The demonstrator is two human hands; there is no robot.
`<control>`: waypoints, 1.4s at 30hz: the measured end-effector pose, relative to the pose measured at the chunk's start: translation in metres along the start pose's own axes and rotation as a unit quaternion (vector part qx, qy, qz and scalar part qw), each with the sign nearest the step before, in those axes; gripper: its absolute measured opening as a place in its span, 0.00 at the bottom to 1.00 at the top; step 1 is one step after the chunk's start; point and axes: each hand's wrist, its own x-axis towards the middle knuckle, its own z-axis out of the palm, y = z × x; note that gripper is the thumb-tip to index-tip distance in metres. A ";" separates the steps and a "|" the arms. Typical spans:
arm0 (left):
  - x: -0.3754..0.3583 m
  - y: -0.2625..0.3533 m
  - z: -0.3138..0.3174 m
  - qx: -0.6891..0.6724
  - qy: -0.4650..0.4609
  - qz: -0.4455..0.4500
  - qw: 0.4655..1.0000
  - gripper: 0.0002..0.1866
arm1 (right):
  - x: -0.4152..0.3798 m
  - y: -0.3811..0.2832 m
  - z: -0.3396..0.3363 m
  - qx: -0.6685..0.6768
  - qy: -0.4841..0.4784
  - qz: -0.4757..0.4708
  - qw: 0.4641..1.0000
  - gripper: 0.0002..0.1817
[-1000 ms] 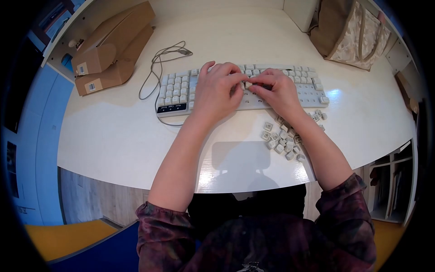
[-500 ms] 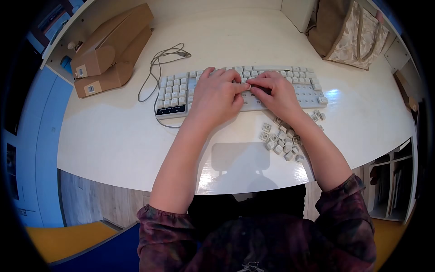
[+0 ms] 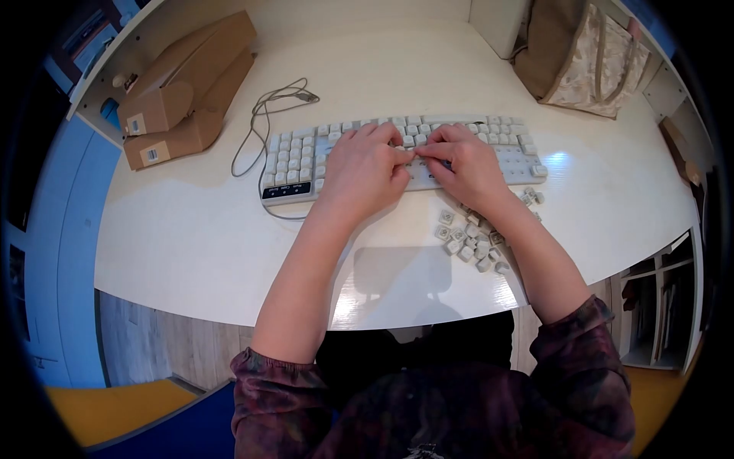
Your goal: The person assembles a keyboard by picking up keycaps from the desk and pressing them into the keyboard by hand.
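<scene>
A pale keyboard (image 3: pixel 284 164) lies with its number pad to the left, and part of its near right side has bare key positions without keycaps. My left hand (image 3: pixel 365 170) rests over its middle, fingers bent onto the far keys. The tips of my left and right hands meet above the bare rows. With its fingers pinched together, my right hand (image 3: pixel 468 164) touches that spot; anything small between the fingertips is hidden. Loose keycaps (image 3: pixel 472 243) lie in a pile below my right wrist, partly covered by the forearm.
A grey cable (image 3: pixel 264 107) curls left of the keyboard on the white desk (image 3: pixel 191 229). Brown cardboard boxes (image 3: pixel 176 107) stand at the back left. At the back right sits a bag (image 3: pixel 585 65) with a pale pattern. An open shelf (image 3: pixel 657 306) is at lower right.
The view has shifted slightly. My hands stay at the same part of the keyboard, with fingertips together; the right fingers have shifted a little.
</scene>
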 end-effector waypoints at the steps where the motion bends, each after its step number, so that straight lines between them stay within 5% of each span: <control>1: 0.000 -0.001 0.001 -0.006 0.004 -0.001 1.000 0.13 | 0.000 0.000 0.000 0.003 0.000 0.006 1.000 0.08; 10: 0.003 0.015 0.004 -0.004 0.105 0.127 0.986 0.09 | 0.007 0.021 -0.015 0.237 0.068 0.127 0.961 0.09; 13: 0.001 0.031 0.008 -0.079 0.038 0.152 0.984 0.10 | 0.008 0.018 -0.020 0.267 0.083 0.121 0.952 0.09; 20: -0.004 0.044 0.023 -0.114 -0.033 0.138 0.983 0.11 | 0.007 0.009 -0.021 0.269 0.087 0.099 0.954 0.09; 32: -0.004 0.047 0.033 -0.153 -0.005 0.102 0.983 0.08 | 0.008 0.008 -0.022 0.288 0.093 0.110 0.947 0.09; 34: -0.001 0.047 0.028 -0.220 -0.039 0.023 0.974 0.08 | 0.008 0.009 -0.024 0.299 0.091 0.122 0.942 0.09; 37: 0.004 0.044 0.028 -0.377 -0.018 -0.112 0.919 0.11 | 0.009 0.017 -0.021 0.333 0.116 0.132 0.927 0.09; 39: 0.008 0.043 0.021 -0.501 -0.003 -0.223 0.836 0.10 | 0.009 0.013 -0.024 0.322 0.117 0.130 0.930 0.09; 42: 0.010 0.029 0.012 -0.649 0.006 -0.259 0.715 0.14 | 0.009 0.003 -0.025 0.324 0.124 0.094 0.933 0.10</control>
